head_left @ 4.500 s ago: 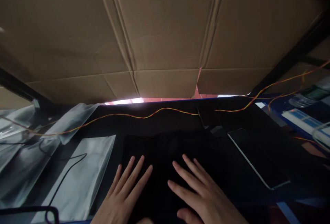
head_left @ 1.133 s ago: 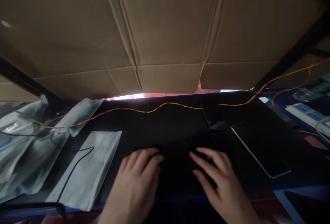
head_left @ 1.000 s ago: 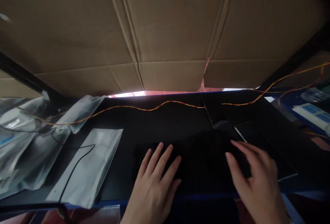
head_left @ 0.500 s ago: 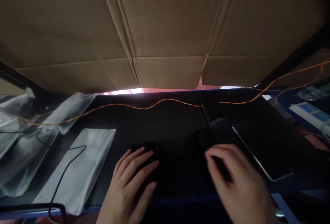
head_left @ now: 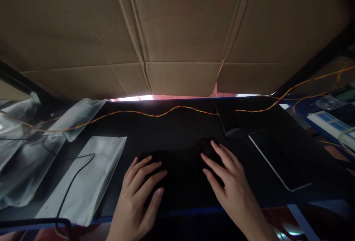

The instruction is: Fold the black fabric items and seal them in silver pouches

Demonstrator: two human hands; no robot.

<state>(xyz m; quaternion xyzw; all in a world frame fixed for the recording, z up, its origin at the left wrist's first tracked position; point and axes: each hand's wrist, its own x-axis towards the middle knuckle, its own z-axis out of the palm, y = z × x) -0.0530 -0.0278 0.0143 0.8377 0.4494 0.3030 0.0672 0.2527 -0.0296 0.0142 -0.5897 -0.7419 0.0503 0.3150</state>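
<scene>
A soft-looking black piece, perhaps cloth, lies on the blue-edged black bench between the left hand and right hand, its long axis apparently crosswise (its outline nearly vanishes). The hands rest apart, fingers spread, neither clearly nearer.

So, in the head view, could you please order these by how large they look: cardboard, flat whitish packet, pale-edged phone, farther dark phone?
1. Cardboard
2. Flat whitish packet
3. Pale-edged phone
4. Farther dark phone; its distance leaves true size unsure
</scene>
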